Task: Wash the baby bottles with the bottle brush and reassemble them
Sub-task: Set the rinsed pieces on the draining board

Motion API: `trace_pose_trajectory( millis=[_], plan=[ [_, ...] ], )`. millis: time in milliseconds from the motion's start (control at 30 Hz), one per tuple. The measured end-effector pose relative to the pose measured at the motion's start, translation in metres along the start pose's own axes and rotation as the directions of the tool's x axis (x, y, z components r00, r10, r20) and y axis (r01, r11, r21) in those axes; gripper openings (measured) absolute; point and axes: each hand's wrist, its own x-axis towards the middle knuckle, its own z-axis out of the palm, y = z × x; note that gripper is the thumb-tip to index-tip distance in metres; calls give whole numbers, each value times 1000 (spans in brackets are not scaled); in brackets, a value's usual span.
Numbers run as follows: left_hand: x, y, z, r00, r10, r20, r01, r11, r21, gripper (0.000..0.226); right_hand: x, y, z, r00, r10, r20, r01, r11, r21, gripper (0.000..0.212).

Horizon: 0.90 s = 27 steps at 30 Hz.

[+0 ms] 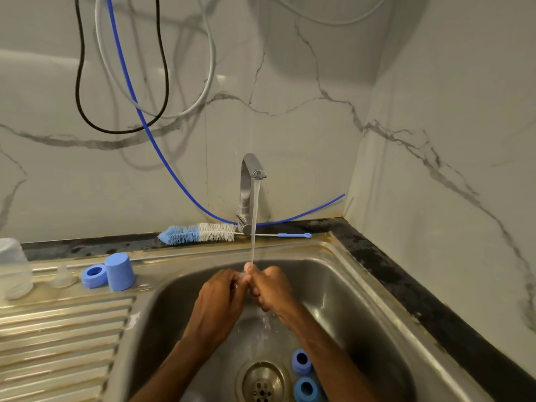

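Observation:
Both hands meet over the sink basin (pixel 342 288) under the running stream from the tap (pixel 250 181). My left hand (pixel 220 300) and my right hand (pixel 269 288) pinch a small clear piece (pixel 242 276) between their fingertips; fingers hide most of it, so I cannot tell its shape. The bottle brush (pixel 200 233), with blue and white bristles, lies on the back ledge behind the tap. Two blue rings (pixel 301 361) (pixel 306 388) lie in the basin beside the drain (pixel 262 382).
On the drainboard (pixel 58 329) at left stand a blue cap (pixel 120 271), a blue ring (pixel 94 275), a clear teat (pixel 62 277) and an upturned clear bottle (pixel 14 268). Blue, black and grey hoses hang on the marble wall. A dark counter edges the sink at right.

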Motion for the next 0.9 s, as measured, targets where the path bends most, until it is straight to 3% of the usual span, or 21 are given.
trace_pose_trajectory(
  millis=[200, 333, 433, 533, 633, 733, 900],
  plan=[
    [0, 3, 1, 996, -35, -88, 32, 999, -33, 14, 2, 0, 1, 995, -47, -88, 40, 996, -85, 50],
    [5, 3, 1, 999, 35, -26, -36, 999, -19, 6, 3, 3, 3, 995, -48, -93, 42, 997, -60, 55],
    [5, 5, 2, 999, -10, -31, 10, 1000, 6, 18, -1, -2, 5, 998, -8, -62, 9, 1000, 10, 59],
    [1, 7, 2, 999, -47, -20, 49, 996, 74, 23, -6, -5, 5, 997, 62, 35, -61, 998, -27, 58],
    [0, 10, 0, 995, -94, -35, 98, 985, 144, 25, -5, -7, 3, 977, 138, 165, -164, 973, 160, 44],
    [3, 11, -3, 988, -112, -109, 136, 960, 246, 27, -5, -8, -4, 953, 78, 293, -187, 911, 366, 33],
    [3, 0, -2, 960, -239, -147, 268, 938, 222, 40, -2, -2, -3, 959, -46, 279, -72, 914, 399, 23]
  ],
)
